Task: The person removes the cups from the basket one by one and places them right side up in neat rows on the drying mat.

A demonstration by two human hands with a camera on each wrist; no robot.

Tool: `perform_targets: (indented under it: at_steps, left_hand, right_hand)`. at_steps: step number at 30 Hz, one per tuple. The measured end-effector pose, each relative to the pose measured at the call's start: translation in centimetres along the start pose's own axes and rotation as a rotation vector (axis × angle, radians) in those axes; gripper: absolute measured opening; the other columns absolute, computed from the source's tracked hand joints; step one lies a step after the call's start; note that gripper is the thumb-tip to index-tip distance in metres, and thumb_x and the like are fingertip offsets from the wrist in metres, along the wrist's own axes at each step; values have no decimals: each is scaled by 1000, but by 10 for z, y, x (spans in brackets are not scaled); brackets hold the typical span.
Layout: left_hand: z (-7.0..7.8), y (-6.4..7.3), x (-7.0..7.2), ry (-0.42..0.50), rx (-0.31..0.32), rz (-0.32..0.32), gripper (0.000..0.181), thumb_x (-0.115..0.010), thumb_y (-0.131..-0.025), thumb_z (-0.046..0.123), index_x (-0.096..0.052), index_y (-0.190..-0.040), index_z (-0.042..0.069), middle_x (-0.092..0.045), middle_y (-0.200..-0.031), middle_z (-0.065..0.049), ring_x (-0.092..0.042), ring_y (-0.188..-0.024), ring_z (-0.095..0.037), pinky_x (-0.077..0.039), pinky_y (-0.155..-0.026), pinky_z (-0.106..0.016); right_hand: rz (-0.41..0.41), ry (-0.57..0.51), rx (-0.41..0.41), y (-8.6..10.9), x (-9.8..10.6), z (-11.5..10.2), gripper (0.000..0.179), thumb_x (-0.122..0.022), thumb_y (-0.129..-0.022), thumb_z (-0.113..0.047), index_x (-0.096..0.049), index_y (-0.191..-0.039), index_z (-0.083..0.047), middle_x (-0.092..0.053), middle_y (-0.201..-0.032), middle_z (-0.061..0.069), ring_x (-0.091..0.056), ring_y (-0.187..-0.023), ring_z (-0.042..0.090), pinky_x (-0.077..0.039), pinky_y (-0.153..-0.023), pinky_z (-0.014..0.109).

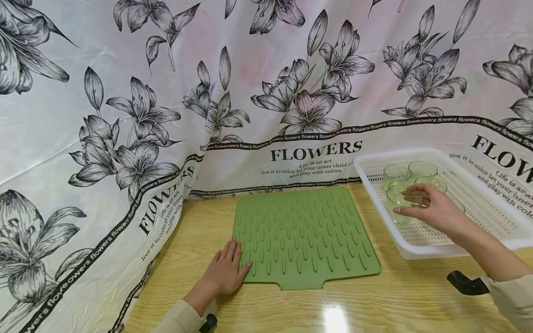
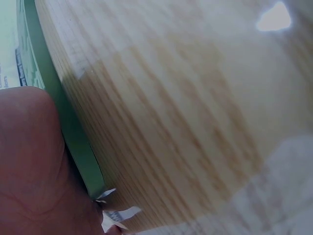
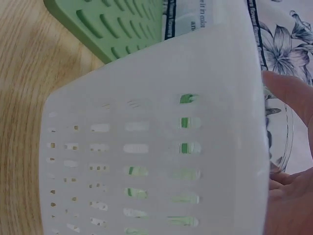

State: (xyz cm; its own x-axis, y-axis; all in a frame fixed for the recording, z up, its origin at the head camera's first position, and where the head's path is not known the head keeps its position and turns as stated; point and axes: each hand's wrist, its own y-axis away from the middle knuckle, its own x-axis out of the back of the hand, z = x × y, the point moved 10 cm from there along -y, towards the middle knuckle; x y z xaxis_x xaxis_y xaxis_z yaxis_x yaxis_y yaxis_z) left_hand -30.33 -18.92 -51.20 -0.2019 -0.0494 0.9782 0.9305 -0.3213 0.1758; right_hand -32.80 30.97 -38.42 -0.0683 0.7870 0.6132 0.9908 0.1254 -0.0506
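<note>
From the head view, the person's left hand point(image 1: 222, 270) lies flat at the near left corner of the green mat point(image 1: 306, 240), fingers straight and slightly fanned, touching that corner and gripping nothing. The mat sits on the wooden table point(image 1: 291, 307), its far edge close to the flowered cloth point(image 1: 233, 171). The right hand point(image 1: 437, 210) is over the left side of the white basket point(image 1: 416, 252), which stands near the table's far edge, to the right of the mat. It has hold of a clear glass point(image 1: 391, 198), thumb at the near side of the rim and bent fingers at the far side, spread about as wide as the rim. I see other glasses point(image 1: 422, 169) grouped behind and beside it, toward the basket's far left corner. In the left wrist view, part of the left hand is against the mat's edge; how hard it presses I cannot tell. In the right wrist view, the glass shows between the right hand's digits, just past the basket's rim, with a corner of the mat beyond the basket wall
</note>
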Motion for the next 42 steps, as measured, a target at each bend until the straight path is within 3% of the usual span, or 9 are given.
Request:
perform_targets:
  at_steps: [10,19,25,26,32,33,42]
  left_hand:
    - [-6,-3,-6,-22,14,-3,84,-18,-107,65,-14,-164,3,-4,-171,-16,-9,-157,-35,-18,-123,-57]
    - [-7,-4,-8,-36,16,4,82,-23,-108,62,-16,-164,2,-7,-171,-16,-11,-157,-35,-19,-123,-56]
    - [-2,-1,-2,-15,16,-6,80,-25,-109,59,-17,-163,0,-9,-170,-18,-11,-157,-36,-19,-124,-56]
    - [-3,-2,-3,-17,17,-5,81,-25,-109,60,-17,-163,0,-8,-170,-18,-11,-157,-36,-19,-124,-56]
    - [-6,-3,-6,-21,12,4,82,-24,-108,62,-17,-163,1,-8,-171,-17,-11,-157,-36,-19,-123,-57]
    - [-5,-3,-5,-18,12,3,82,-24,-108,61,-17,-163,1,-8,-171,-17,-11,-157,-36,-19,-123,-57]
    - [4,4,7,6,8,-14,82,-25,-109,59,-16,-163,-2,-9,-170,-20,-11,-157,-38,-18,-123,-58]
  right_hand:
    - [9,12,14,0,5,-11,82,-72,-98,-38,-30,-150,9,-42,-148,33,-42,-134,50,-48,-90,33]
    - [23,5,24,1,9,-19,82,-72,-98,-37,-30,-151,8,-43,-148,31,-44,-132,46,-43,-81,13]
    - [32,6,26,2,11,-21,78,-71,-99,-36,-30,-152,5,-44,-148,29,-44,-131,42,-44,-79,12]
    - [36,5,32,2,11,-22,78,-71,-99,-35,-31,-152,4,-45,-148,28,-47,-129,35,-44,-79,12]
    - [35,-8,57,2,10,-33,83,-73,-98,-33,-28,-154,7,-44,-149,29,-48,-131,40,-43,-79,9]
    - [31,-8,58,1,9,-35,84,-73,-98,-34,-26,-155,7,-44,-149,29,-44,-133,47,-42,-79,9]
    - [25,-2,69,-2,7,-45,85,-73,-98,-36,-26,-155,7,-43,-150,29,-44,-133,48,-44,-79,10]
